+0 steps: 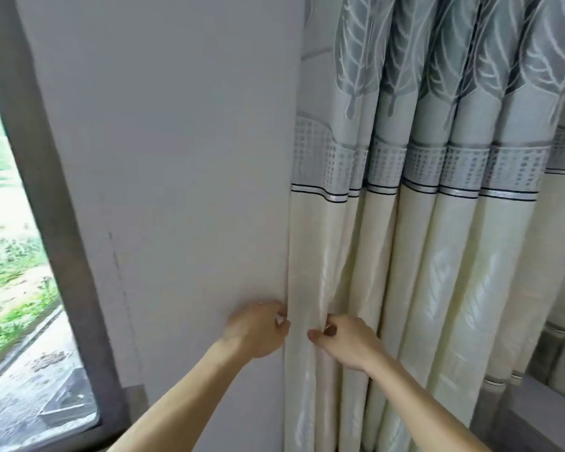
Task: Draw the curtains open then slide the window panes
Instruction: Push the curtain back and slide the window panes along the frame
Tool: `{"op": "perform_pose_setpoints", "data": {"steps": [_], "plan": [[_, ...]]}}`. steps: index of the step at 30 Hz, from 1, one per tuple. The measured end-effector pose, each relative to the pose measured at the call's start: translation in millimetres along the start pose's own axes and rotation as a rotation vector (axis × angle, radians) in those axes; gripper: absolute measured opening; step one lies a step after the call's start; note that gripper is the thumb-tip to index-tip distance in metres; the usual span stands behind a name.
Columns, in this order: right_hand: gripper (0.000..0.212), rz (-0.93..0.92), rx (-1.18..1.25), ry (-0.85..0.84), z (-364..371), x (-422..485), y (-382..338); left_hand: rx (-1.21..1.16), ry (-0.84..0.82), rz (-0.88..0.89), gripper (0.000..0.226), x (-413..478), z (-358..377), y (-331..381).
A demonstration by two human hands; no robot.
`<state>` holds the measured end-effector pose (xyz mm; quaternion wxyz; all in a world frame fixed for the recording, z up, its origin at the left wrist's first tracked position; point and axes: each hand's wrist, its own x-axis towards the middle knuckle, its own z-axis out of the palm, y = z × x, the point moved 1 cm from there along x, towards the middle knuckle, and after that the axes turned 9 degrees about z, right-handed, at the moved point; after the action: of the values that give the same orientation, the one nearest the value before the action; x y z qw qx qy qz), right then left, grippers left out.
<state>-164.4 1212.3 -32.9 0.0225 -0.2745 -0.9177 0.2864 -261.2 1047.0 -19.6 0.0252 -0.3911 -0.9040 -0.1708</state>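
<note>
A cream curtain [437,256] with a grey leaf print on top and a dotted grey band hangs in bunched folds on the right. Its plain white back side [177,158] spreads flat across the middle. My left hand [258,331] pinches the curtain's edge where the white side meets the folds. Just to its right, my right hand [349,340] grips a cream fold, thumb pointing left. A window pane [10,272] with a dark grey frame [56,207] shows at the far left.
Through the glass lie green plants and a wet paved ground far below. A grey sill [542,415] and a strip of dark frame [552,350] appear at the lower right behind the curtain.
</note>
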Motion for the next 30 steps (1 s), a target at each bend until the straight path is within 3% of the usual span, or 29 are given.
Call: {"op": "perform_pose_setpoints", "data": {"steps": [2,5,9,13,20,30], "plan": [[0.039,-0.106,-0.150,0.010,31,-16,-36,0.029,-0.001,-0.082,0.031,-48,-9,-38],[0.056,-0.203,-0.283,0.044,62,-33,-76,0.099,-0.002,-0.211,0.027,-107,-24,-75],[0.053,-0.494,-0.405,-0.123,118,-64,-145,0.197,0.041,-0.470,0.023,-202,-61,-130],[0.036,-0.754,-0.361,-0.254,159,-95,-213,0.201,0.128,-0.710,0.030,-284,-99,-159],[0.041,-1.158,-0.330,-0.260,194,-159,-317,0.222,0.242,-1.075,0.028,-396,-154,-177],[0.042,-1.405,-0.127,-0.456,266,-252,-460,0.352,0.383,-1.395,0.036,-539,-208,-217]]}}
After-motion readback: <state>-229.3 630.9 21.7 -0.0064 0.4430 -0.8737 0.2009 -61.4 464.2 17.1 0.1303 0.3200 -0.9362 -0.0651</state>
